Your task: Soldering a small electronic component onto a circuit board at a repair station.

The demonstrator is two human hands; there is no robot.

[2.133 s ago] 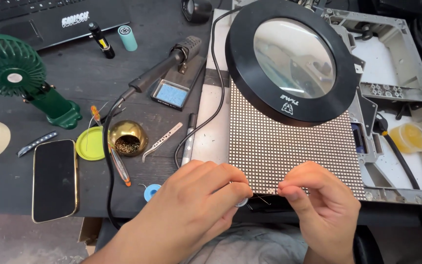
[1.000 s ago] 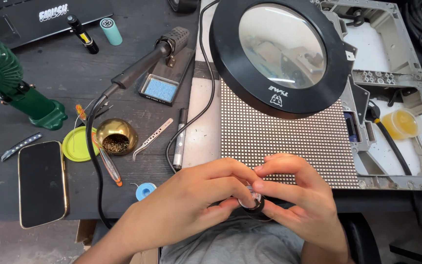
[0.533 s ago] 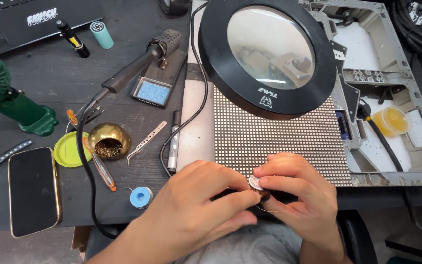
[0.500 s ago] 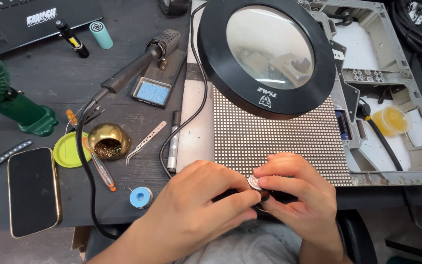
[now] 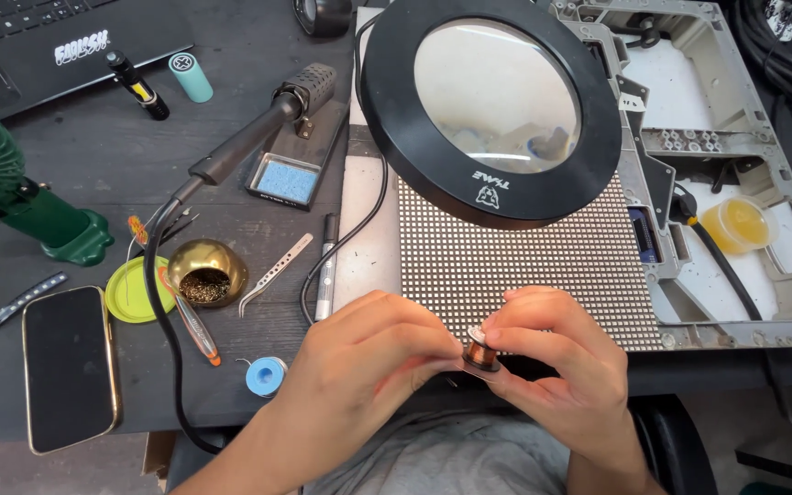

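Both my hands meet at the near edge of the desk, over the front of a dotted LED matrix panel [image 5: 543, 266]. Between them is a small spool of copper-coloured braid [image 5: 481, 353]. My right hand [image 5: 561, 367] pinches the spool with thumb and fingers. My left hand [image 5: 368, 367] closes on it from the left, fingertips at the spool's side. A round black magnifier lamp [image 5: 497, 115] hangs over the far part of the panel.
Left of the panel lie a soldering iron [image 5: 249, 142] on its stand with a blue sponge [image 5: 284, 181], a brass tip-cleaner ball [image 5: 205, 273], tweezers [image 5: 275, 273], a blue solder spool [image 5: 265, 376], a phone [image 5: 68, 367] and a green fan [image 5: 20, 197]. A grey metal frame [image 5: 735, 174] with a yellow flux tub [image 5: 737, 225] stands right.
My hands left the panel's front edge and drew together toward me, now holding the small copper spool between them. The view shifted slightly; nothing else on the desk moved.
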